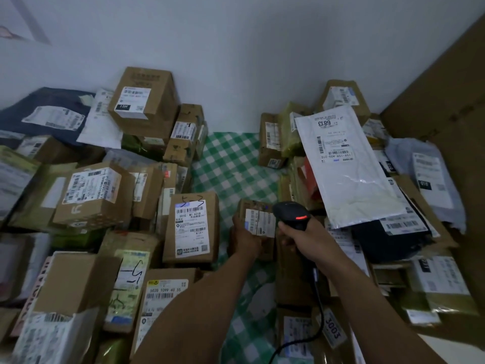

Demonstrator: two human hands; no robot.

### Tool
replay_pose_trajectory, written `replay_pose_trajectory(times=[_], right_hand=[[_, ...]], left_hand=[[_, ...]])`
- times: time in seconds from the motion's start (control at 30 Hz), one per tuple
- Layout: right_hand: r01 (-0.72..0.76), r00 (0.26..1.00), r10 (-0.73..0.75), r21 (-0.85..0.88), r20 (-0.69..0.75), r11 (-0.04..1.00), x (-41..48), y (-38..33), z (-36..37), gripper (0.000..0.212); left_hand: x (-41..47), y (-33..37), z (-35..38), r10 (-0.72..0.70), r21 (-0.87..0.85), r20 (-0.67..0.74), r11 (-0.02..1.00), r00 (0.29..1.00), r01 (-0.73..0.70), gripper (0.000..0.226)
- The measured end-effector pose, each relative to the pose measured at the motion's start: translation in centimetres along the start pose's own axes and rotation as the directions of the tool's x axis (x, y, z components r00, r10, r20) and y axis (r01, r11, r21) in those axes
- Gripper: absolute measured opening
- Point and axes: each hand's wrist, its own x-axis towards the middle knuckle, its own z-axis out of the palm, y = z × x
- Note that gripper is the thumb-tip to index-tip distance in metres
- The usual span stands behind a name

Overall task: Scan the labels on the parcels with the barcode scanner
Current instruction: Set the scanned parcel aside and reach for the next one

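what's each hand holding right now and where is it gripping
The left hand holds a small cardboard parcel by its lower left side; the right hand grips the barcode scanner by its handle.

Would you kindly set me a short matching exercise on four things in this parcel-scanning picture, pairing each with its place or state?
Things:
1. barcode scanner
2. small brown parcel
3. white mailer marked 6813
4. box marked 15H

Places or states:
A. on top of the left stack, near the wall
B. held in the left hand
C. lying sloped across the right pile
D. gripped in the right hand, red light showing

Pairs: 1-D, 2-B, 3-C, 4-A
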Motion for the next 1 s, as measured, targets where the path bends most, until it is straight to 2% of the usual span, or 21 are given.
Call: replay_pose_trajectory(times=[0.07,0.17,0.27,0.33,0.43,0.47,0.57,0.67,0.8,0.87,1.0], right_hand=[[0.004,1.000,-0.004,0.010,0.000,1.000,-0.2,0.0,-0.2,0.017],[0.004,1.000,-0.004,0.039,0.004,0.999,-0.7,-0.2,-0.5,0.014],[0.030,1.000,-0.030,0.061,-0.002,0.998,-1.2,-0.7,-0.7,0.014],[0.051,0.999,-0.050,0.074,-0.016,0.996,-1.7,-1.3,-0.8,0.014],[0.102,0.992,-0.094,0.094,-0.079,0.990,-2.5,-2.2,-0.8,0.039],[0.125,0.988,-0.115,0.106,-0.103,0.986,-2.8,-2.5,-0.9,0.043],[0.200,0.975,-0.182,0.135,-0.131,0.971,-4.2,-3.5,-1.4,0.039],[0.247,0.963,-0.228,0.133,-0.142,0.960,-5.4,-4.3,-1.9,0.038],[0.275,0.956,-0.258,0.120,-0.141,0.954,-6.4,-5.3,-1.9,0.040],[0.280,0.954,-0.266,0.090,-0.141,0.956,-6.8,-5.7,-1.9,0.044],[0.281,0.954,-0.276,0.028,-0.121,0.959,-8.0,-6.7,-1.6,0.038]], left_hand=[[-0.8,0.1,-0.6,0.031,0.156,-0.062,0.988,0.998,-0.021,0.086],[-3.1,1.1,-1.7,0.171,0.379,-0.140,0.919,0.975,-0.107,0.095],[-4.6,2.2,-2.0,0.261,0.360,-0.160,0.913,0.952,-0.190,0.095],[-5.4,3.5,-2.2,0.371,0.341,-0.175,0.892,0.912,-0.298,0.093],[-6.8,6.1,-2.8,0.515,0.312,-0.214,0.841,0.830,-0.442,0.084],[-7.1,6.9,-3.3,0.522,0.269,-0.211,0.844,0.827,-0.464,0.081],[-7.2,9.1,-5.5,0.569,0.156,-0.094,0.819,0.817,-0.552,0.063],[-6.9,11.2,-8.5,0.606,0.147,0.009,0.786,0.795,-0.601,0.045],[-5.9,13.7,-12.1,0.618,0.168,0.031,0.772,0.786,-0.614,0.056],[-5.6,14.9,-13.6,0.629,0.161,0.092,0.755,0.772,-0.635,0.060],[-5.4,16.7,-16.1,0.630,0.218,0.199,0.719,0.751,-0.660,0.053]])
